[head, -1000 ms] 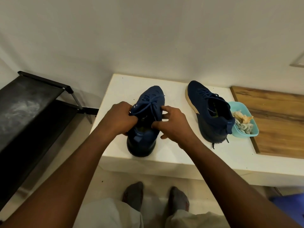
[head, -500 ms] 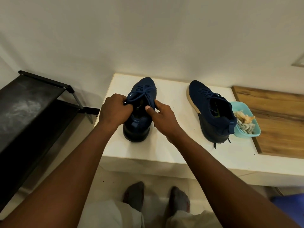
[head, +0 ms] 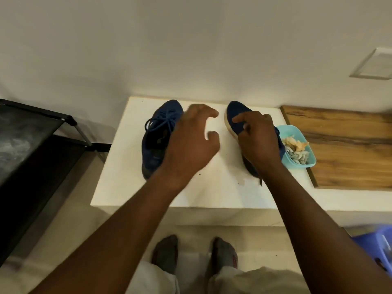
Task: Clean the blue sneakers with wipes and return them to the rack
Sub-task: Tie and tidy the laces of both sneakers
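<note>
On the white bench (head: 118, 187), left sneaker (head: 158, 132) sits upright just left of the left hand (head: 188, 145), whose fingers (head: 209, 112) are spread, loosely curved, holding nothing. Right hand (head: 258, 141) grips right sneaker (head: 234, 114), thumb and fingers curled round its upper. Teal tray (head: 306, 165) of crumpled wipes (head: 294, 149) sits just right of those fingers. Black rack (head: 31, 145) far left.
</note>
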Action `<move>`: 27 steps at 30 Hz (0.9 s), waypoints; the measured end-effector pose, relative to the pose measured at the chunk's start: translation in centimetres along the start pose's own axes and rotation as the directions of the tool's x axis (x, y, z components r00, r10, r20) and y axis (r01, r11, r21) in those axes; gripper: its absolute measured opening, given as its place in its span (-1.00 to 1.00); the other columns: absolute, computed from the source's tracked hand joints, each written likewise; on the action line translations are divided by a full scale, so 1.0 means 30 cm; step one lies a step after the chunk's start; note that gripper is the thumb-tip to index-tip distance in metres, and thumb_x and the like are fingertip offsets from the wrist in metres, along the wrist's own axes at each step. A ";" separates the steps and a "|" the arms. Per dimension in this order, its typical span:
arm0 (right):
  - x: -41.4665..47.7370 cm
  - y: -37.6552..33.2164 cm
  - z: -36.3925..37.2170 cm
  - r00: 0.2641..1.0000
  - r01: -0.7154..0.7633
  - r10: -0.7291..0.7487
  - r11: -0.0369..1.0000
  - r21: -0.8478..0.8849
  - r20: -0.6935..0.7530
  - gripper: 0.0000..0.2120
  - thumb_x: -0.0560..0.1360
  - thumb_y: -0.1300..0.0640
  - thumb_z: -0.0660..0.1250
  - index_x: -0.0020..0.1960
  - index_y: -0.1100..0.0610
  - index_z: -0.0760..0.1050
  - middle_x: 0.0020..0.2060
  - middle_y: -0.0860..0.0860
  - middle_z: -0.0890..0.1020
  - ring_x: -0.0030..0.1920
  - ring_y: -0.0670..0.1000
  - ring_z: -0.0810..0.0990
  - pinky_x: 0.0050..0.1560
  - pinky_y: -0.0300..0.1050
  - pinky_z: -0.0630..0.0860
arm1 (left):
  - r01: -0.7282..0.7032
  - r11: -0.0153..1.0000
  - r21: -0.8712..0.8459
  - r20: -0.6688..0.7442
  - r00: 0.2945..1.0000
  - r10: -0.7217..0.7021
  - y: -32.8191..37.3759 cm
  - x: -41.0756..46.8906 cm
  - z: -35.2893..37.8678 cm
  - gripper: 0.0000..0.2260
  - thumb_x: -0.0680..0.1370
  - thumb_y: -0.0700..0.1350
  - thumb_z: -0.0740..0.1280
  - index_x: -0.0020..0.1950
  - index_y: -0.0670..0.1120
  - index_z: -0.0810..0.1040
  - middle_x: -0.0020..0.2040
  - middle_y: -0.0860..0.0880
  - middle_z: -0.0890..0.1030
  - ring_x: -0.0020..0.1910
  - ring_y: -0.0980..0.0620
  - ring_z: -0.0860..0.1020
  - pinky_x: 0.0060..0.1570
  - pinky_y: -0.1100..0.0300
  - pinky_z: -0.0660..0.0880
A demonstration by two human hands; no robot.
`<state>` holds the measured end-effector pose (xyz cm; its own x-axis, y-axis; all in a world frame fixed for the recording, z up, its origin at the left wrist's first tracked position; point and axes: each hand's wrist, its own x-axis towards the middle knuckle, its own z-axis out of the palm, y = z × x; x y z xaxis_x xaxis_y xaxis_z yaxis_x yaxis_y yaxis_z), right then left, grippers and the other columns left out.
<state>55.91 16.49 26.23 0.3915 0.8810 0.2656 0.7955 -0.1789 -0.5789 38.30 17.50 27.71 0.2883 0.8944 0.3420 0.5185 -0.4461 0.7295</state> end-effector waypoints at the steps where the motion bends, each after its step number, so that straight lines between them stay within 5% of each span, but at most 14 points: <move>1: 0.008 0.027 -0.016 1.000 -0.009 0.007 0.998 -0.055 -0.030 -0.63 0.50 0.31 0.22 0.18 -0.02 0.58 0.17 -0.01 0.58 0.18 0.03 0.47 0.11 0.01 0.49 | 0.012 0.999 -0.035 0.067 0.998 -0.010 0.024 -0.001 0.056 -0.62 0.52 -0.19 0.36 0.34 -0.07 0.54 0.35 0.01 0.50 0.31 0.08 0.46 0.27 0.31 0.33; 5: 0.032 0.142 -0.057 0.998 -0.066 0.058 0.962 -0.266 -0.038 -0.61 0.46 0.23 0.26 0.27 0.04 0.53 0.22 0.03 0.56 0.26 0.14 0.42 0.13 0.12 0.43 | 0.079 0.991 -0.109 0.300 0.953 -0.043 0.064 -0.042 0.271 -0.58 0.59 -0.10 0.37 0.45 -0.08 0.45 0.36 -0.09 0.50 0.31 -0.04 0.50 0.28 0.14 0.44; 9: 0.049 0.216 -0.050 0.972 -0.223 0.229 0.969 -0.105 0.046 -0.64 0.46 0.14 0.31 0.26 0.06 0.49 0.13 0.05 0.59 0.08 0.07 0.56 -0.04 -0.08 0.48 | 0.166 0.967 -0.191 0.411 0.908 -0.075 0.076 -0.075 0.366 -0.56 0.64 -0.02 0.33 0.51 -0.02 0.36 0.37 -0.08 0.52 0.33 -0.04 0.50 0.17 0.24 0.41; 17: 0.049 0.196 -0.049 0.950 -0.313 0.314 0.947 0.068 -0.003 -0.79 0.51 0.20 0.32 0.11 0.05 0.62 -0.04 -0.02 0.66 -0.09 -0.01 0.60 -0.04 -0.09 0.59 | 0.422 0.848 -0.321 0.454 0.854 -0.253 0.056 -0.080 0.367 -0.36 0.64 0.15 0.29 0.63 0.09 0.05 0.50 -0.02 0.43 0.44 -0.04 0.44 0.17 0.26 0.37; 20: 0.040 0.172 -0.042 0.952 -0.302 0.304 0.949 0.089 -0.017 -0.80 0.52 0.20 0.34 0.09 0.05 0.66 -0.02 -0.04 0.68 -0.07 -0.04 0.61 -0.09 -0.19 0.54 | 0.446 0.824 -0.351 0.392 0.869 -0.303 0.042 -0.091 0.381 -0.44 0.65 0.15 0.26 0.59 0.12 0.12 0.39 0.08 0.53 0.34 -0.02 0.53 0.15 0.20 0.48; 27: -0.033 0.046 -0.001 0.975 -0.222 0.217 0.963 0.151 0.048 -0.81 0.48 0.23 0.35 0.00 0.04 0.70 -0.04 -0.05 0.70 -0.04 -0.06 0.65 -0.07 -0.21 0.55 | 0.491 0.748 -0.448 0.320 0.869 -0.378 0.024 -0.166 0.273 -0.52 0.62 0.07 0.31 0.52 0.17 0.28 0.16 0.22 0.61 0.07 0.27 0.58 -0.04 0.40 0.47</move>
<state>56.62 15.34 25.20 0.5318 0.8414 0.0961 0.6097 -0.3016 -0.7330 43.83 12.46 21.68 0.3116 0.9352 -0.1684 0.1687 0.1199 0.9783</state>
